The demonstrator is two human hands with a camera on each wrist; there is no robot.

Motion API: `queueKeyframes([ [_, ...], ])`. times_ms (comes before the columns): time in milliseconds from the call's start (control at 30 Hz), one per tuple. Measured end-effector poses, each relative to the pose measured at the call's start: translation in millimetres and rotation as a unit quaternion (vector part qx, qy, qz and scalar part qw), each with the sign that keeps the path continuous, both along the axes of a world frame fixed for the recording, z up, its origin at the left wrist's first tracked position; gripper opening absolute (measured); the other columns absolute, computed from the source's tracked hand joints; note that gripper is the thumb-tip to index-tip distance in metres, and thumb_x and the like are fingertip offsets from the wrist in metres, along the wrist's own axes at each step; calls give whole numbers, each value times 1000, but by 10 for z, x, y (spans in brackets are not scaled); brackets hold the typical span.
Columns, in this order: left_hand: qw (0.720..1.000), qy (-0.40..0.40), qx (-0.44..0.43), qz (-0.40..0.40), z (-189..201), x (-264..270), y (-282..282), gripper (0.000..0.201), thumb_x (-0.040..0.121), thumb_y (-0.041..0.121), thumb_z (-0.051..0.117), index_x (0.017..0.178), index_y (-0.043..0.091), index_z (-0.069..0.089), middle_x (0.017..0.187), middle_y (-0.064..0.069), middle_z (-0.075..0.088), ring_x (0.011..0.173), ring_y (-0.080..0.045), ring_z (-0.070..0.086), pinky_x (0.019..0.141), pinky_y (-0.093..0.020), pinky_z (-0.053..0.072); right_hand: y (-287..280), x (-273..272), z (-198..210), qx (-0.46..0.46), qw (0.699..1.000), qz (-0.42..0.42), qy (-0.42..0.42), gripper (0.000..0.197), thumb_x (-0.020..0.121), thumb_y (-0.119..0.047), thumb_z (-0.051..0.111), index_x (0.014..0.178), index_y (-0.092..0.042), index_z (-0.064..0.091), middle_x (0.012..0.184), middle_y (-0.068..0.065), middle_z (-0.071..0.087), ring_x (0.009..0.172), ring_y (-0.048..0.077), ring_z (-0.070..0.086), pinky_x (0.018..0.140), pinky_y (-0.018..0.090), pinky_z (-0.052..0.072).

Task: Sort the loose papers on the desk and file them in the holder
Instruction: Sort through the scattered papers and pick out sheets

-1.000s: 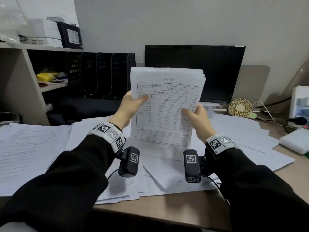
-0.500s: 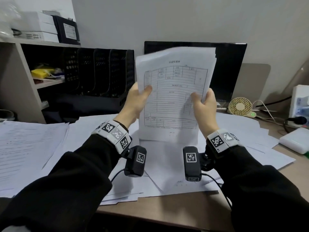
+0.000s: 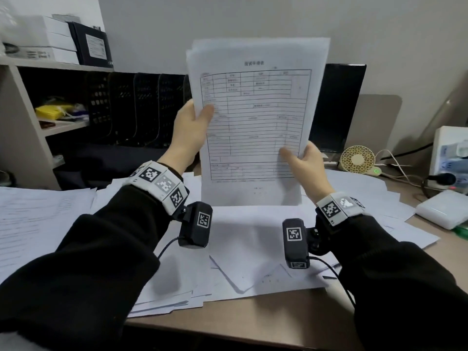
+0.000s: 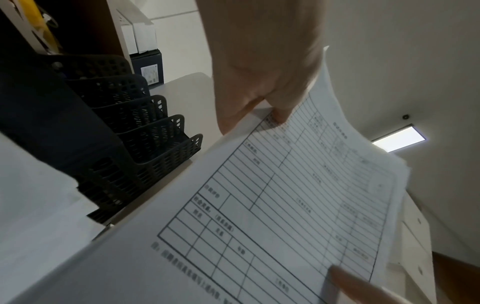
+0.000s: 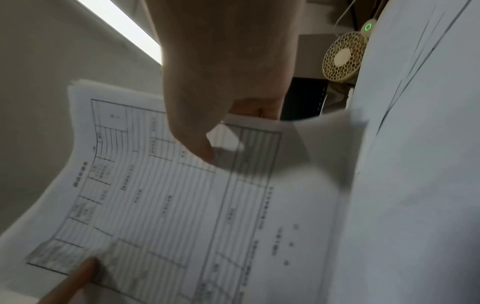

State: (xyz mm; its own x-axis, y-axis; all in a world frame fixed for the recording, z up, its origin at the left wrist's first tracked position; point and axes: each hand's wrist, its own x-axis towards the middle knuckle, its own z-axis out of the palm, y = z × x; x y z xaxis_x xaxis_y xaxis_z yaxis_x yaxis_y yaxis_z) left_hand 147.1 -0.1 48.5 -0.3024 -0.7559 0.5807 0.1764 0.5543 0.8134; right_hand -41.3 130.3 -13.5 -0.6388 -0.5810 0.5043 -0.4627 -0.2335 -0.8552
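A stack of printed forms (image 3: 255, 122) stands upright in the air above the desk, its top sheet a ruled table. My left hand (image 3: 191, 127) pinches its left edge, thumb on the front. My right hand (image 3: 302, 160) pinches the lower right edge the same way. The left wrist view shows the stack of forms (image 4: 285, 205) under the left hand (image 4: 262, 82); the right wrist view shows the forms (image 5: 168, 195) under the right hand (image 5: 221, 92). The black mesh file holder (image 3: 136, 107) with several slots stands behind and left of the stack, also seen as the holder (image 4: 135, 148).
Loose papers (image 3: 253, 249) cover the desk, with another spread of sheets (image 3: 38, 219) at the left. A black monitor (image 3: 336, 107) stands behind the stack. A small fan (image 3: 357, 159), cables and a white box (image 3: 445, 209) sit at the right. Shelves (image 3: 27, 117) rise at the left.
Both hands have raised the stack of forms higher, from just above the desk to level with the monitor. The left hand now grips higher up the left edge.
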Motion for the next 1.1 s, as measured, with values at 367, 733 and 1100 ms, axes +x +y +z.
queueKeyframes([
  [367, 965, -189, 104, -152, -471, -66, -15, 27, 92, -1, 55, 118, 7, 59, 107, 1, 67, 92, -5, 67, 81, -17, 54, 39, -63, 46, 25, 998, -47, -24, 17, 94, -16, 49, 110, -11, 53, 102, 1, 64, 88, 13, 64, 70, 24, 54],
  [733, 925, -330, 185, 42, -737, -47, -345, 45, 67, 13, 64, 109, -3, 59, 95, -13, 62, 85, -24, 60, 73, -33, 48, 335, -196, -213, 459, 879, 83, -98, 24, 94, -18, 44, 111, -7, 58, 93, 3, 69, 81, 19, 64, 70, 27, 48],
  [1100, 869, -476, 55, 119, -392, -122, 223, 58, 84, 43, 65, 136, 26, 47, 145, -10, 28, 134, -34, 25, 107, -39, 29, 349, -38, -249, 551, 828, 81, 60, 27, 94, -15, 47, 114, -4, 63, 95, -1, 64, 75, 11, 60, 68, 26, 50],
])
